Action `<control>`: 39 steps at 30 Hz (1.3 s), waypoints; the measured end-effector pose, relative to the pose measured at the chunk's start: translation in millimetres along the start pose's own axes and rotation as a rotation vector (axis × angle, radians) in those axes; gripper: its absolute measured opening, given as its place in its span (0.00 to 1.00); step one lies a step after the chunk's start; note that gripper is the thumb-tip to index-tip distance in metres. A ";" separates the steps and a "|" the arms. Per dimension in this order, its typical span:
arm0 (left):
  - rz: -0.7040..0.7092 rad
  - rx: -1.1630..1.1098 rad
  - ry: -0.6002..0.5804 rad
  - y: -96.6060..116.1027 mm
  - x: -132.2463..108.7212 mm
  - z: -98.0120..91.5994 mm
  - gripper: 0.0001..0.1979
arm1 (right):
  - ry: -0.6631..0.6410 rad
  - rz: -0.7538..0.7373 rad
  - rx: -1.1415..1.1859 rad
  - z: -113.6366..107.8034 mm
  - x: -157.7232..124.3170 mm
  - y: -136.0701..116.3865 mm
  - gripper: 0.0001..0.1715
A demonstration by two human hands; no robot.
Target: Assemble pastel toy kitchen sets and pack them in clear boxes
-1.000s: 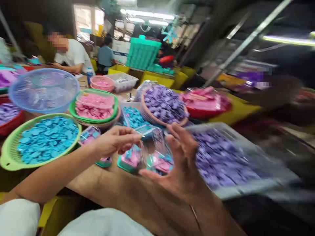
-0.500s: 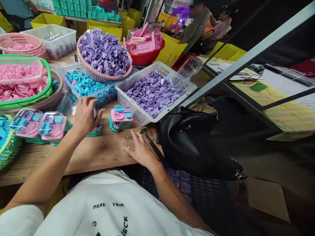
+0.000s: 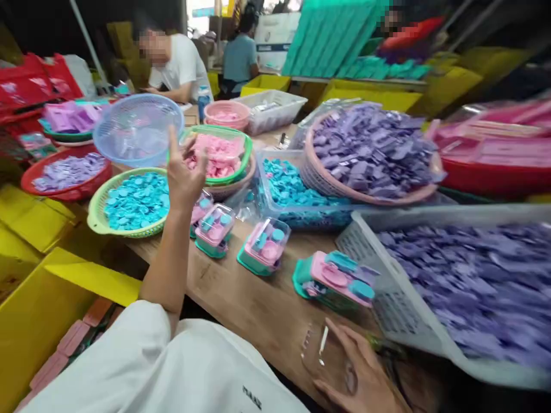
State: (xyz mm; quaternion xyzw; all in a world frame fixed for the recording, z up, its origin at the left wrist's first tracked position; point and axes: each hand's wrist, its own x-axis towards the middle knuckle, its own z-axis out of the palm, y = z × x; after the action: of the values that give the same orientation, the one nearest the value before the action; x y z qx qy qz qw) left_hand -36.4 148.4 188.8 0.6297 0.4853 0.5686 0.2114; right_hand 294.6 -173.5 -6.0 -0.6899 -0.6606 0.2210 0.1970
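My left hand [image 3: 184, 172] is raised above the table with its fingers apart, over the covered toy sets [image 3: 214, 228] and near the green basket of pink parts [image 3: 220, 154]. It holds nothing that I can see. My right hand [image 3: 357, 373] rests at the table's near edge with fingers spread on a clear plastic lid [image 3: 318, 347]. An uncovered pink and teal toy set [image 3: 333, 281] lies just beyond it. Another covered set [image 3: 264, 245] stands in the middle.
A white basket of purple parts [image 3: 456, 275] fills the right. A green basket of blue discs [image 3: 133, 201], a tray of blue parts [image 3: 293, 192], a pink basket of purple parts [image 3: 370, 152] and a clear blue bowl [image 3: 135, 129] stand behind. Yellow bins [image 3: 38, 287] sit left. Other people work at the back.
My view has swung left and lower. My left hand has lifted off the toy set and risen with fingers open. My right hand stays on the clear lid at the table's edge.
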 end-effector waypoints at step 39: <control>0.228 -0.338 -1.070 -32.8 -231.2 167.5 0.61 | 0.076 -0.086 -0.241 -102.1 69.0 -113.4 0.55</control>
State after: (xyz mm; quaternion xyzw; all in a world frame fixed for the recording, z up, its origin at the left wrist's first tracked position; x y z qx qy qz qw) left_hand 132.9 13.8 -0.3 0.8357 0.1422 0.2593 0.4628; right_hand 260.8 -97.0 139.1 -0.6874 -0.7035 0.1050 0.1467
